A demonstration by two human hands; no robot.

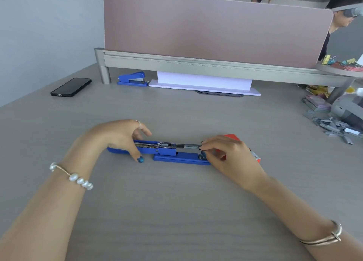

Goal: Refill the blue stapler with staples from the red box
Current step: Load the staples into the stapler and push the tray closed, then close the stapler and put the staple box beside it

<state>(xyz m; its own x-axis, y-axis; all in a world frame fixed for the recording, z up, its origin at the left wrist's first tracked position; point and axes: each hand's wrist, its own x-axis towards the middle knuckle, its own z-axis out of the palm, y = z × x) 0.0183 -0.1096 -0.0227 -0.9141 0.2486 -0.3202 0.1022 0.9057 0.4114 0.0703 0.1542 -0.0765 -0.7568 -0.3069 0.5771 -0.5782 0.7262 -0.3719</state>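
Observation:
The blue stapler lies flipped wide open on the grey desk, lid to the left and base to the right. My left hand presses on the opened lid end. My right hand pinches a grey strip of staples that rests in the metal channel at the stapler's right end. The red box sits just behind my right hand, mostly hidden by it.
A second blue stapler stands at the back by the pink divider, with a black phone to its left. Loose staple strips lie scattered at the right edge. A white stand sits under the divider. Another person is at the far right.

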